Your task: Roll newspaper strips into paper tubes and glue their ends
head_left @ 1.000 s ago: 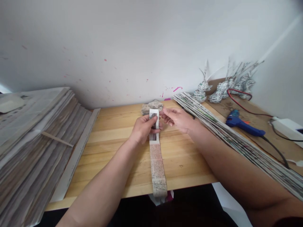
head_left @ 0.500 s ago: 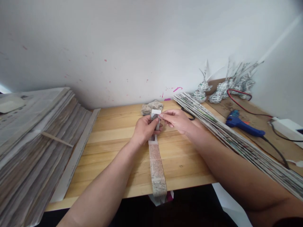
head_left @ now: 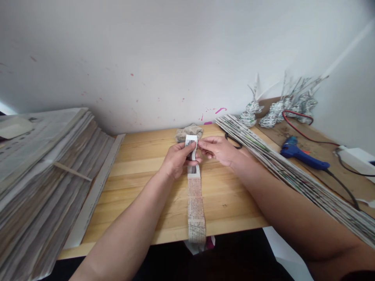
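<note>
A long strip of printed newspaper [head_left: 195, 199] runs from my hands toward me across the wooden table [head_left: 140, 171] and hangs over its front edge. Near the strip's far end, my left hand [head_left: 178, 158] grips it, thumb on top and fingers beneath. The right edge of the strip curls up there. Thumb and forefinger of my right hand [head_left: 215, 149] are pinched together at that curled edge, by the top corner. Just behind the strip's white end lies a crumpled grey-beige cloth [head_left: 189, 131].
Stacked newspapers [head_left: 73, 164] fill the left side. Thin rolled paper sticks [head_left: 281, 171] lie slantwise on the right, beside black-handled scissors [head_left: 234, 141]. Beyond them are a blue glue gun [head_left: 304, 155] with its cord, a white power strip [head_left: 356, 158] and woven paper figures [head_left: 274, 114].
The far end of the strip has shifted slightly left, and its right edge now curls up. Lower down, the strip lies straighter. Both hands stay nearly in place.
</note>
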The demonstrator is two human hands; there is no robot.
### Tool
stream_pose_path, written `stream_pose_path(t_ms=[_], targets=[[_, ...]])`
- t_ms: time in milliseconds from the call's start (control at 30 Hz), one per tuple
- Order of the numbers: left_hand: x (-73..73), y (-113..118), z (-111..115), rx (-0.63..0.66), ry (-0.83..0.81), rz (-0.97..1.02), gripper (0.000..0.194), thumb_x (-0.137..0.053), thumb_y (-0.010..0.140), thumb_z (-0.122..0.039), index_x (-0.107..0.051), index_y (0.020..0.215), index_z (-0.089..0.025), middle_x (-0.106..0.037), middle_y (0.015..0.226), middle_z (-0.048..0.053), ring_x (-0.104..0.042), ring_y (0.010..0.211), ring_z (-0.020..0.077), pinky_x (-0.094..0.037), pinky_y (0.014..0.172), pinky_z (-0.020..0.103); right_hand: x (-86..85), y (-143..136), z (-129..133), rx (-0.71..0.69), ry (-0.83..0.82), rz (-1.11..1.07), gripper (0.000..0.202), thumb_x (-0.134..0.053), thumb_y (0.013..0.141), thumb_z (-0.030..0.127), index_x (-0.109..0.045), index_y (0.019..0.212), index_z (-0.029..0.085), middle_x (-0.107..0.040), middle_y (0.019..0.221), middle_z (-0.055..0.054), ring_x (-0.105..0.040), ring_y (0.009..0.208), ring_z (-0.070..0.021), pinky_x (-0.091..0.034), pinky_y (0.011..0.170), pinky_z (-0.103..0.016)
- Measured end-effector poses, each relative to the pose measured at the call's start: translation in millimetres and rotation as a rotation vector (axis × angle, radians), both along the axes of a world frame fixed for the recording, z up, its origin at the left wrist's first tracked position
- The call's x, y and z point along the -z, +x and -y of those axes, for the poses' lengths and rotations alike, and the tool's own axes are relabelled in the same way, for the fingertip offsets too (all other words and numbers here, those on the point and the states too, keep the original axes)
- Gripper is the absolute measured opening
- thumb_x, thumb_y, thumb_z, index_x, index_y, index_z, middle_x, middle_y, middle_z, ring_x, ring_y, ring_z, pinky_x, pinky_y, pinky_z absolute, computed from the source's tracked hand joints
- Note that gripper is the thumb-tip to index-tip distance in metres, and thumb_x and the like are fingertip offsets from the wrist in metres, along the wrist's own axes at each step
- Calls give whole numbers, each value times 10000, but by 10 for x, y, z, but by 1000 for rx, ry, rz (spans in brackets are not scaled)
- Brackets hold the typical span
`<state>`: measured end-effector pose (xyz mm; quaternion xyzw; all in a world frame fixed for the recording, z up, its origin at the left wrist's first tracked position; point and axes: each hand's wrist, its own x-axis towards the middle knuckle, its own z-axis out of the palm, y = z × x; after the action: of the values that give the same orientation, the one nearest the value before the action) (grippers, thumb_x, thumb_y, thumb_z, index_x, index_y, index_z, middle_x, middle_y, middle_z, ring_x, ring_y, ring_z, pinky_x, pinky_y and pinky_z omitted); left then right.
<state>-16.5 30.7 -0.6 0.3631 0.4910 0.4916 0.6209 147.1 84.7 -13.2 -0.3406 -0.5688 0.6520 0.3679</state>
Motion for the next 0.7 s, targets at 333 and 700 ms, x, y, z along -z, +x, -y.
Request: stream_pose_path(t_ms=[333,700], targets=[[-16,25,27,7,33,-118,177,-663,863,-285,-644,851,-109,-644,586,33,-658,514,138,-504,454,189,46,-56,17,36,63,-22,259,-805,697,402,-746,780,165,-611,657,-4,-499,572,-89,-277,441,-231],[22,60,35,52,166,-323,72,-680,808,-189,-646,841,-135,-657,685,27,-658,571,137,-553,523,233,79,-61,-9,108,-8,-20,311,-844,624,397,-681,713,147,-603,632,-1,-459,529,-75,-216,408,-216]])
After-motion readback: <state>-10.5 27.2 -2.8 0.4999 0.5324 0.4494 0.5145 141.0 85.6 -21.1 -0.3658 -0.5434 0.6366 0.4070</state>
